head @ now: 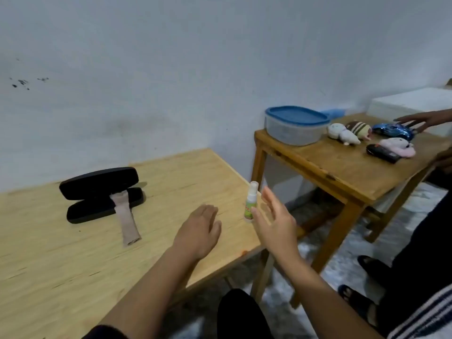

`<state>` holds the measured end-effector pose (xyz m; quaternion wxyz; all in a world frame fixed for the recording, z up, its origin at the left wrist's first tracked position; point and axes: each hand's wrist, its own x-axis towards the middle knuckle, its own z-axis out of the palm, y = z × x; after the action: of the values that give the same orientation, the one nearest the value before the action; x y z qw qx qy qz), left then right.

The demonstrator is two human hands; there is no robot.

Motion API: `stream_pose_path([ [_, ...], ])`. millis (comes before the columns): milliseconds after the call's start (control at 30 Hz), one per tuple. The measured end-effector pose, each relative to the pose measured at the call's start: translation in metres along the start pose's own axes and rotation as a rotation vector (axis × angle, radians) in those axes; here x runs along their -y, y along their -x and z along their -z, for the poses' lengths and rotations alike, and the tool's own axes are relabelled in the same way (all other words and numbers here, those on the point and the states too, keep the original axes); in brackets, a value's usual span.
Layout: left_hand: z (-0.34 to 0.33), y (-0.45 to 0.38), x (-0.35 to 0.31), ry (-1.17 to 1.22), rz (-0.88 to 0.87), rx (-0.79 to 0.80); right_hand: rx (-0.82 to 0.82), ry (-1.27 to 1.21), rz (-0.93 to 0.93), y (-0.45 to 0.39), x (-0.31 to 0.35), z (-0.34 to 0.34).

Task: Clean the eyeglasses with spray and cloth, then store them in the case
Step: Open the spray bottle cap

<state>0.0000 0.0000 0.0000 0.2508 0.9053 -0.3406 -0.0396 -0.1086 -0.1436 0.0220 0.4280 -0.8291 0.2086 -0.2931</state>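
Small white spray bottle with green label point(251, 203), upright on pale wooden tabletop point(73, 260). Right hand point(276, 223) just beside it, fingers spread, empty. Left hand point(199, 231) near it, fingers relaxed, empty. Open black hard glasses case point(101, 194) with beige cloth point(126, 216) well left of it.

Looks like a plain room in a home. Bare scuffed white wall point(171, 69), two wooden benches point(171, 172), plush toys point(342, 134), a toy car point(392, 131) and a blue-lidded plastic tub point(294, 126).

Two desks point(171, 172) point(342, 167), one open case point(102, 194), one cloth point(127, 221), one spray bottle point(251, 201), one lidded container point(296, 126), three plush toys point(342, 134) point(359, 129) point(397, 146), one toy car point(392, 130).
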Motion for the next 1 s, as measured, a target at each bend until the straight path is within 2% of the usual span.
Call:
stream_pose_path([
  [67,-0.001,-0.001,0.002,0.007,0.001,-0.03,0.002,-0.118,-0.03,-0.003,0.0,-0.004],
  [367,-0.001,-0.001,0.001,0.003,0.004,-0.036,0.026,-0.278,-0.029,-0.016,-0.019,-0.022],
  [567,0.013,-0.01,-0.035,0.489,0.001,-0.213,0.045,-0.177,0.096,-0.014,-0.024,-0.02],
  [667,0.016,-0.023,-0.055,0.693,-0.033,-0.198,0.031,-0.054,0.184,-0.013,-0.022,-0.019],
  [800,0.013,-0.028,-0.069,0.848,0.003,-0.202,0.059,-0.021,0.244,-0.014,-0.015,-0.012],
  [900,0.013,-0.033,-0.071,0.981,0.116,-0.169,0.108,0.023,0.282,-0.013,-0.015,-0.01],
  [1000,0.012,-0.034,-0.078,1.092,0.235,-0.087,0.076,0.079,0.298,-0.009,-0.016,-0.013],
])
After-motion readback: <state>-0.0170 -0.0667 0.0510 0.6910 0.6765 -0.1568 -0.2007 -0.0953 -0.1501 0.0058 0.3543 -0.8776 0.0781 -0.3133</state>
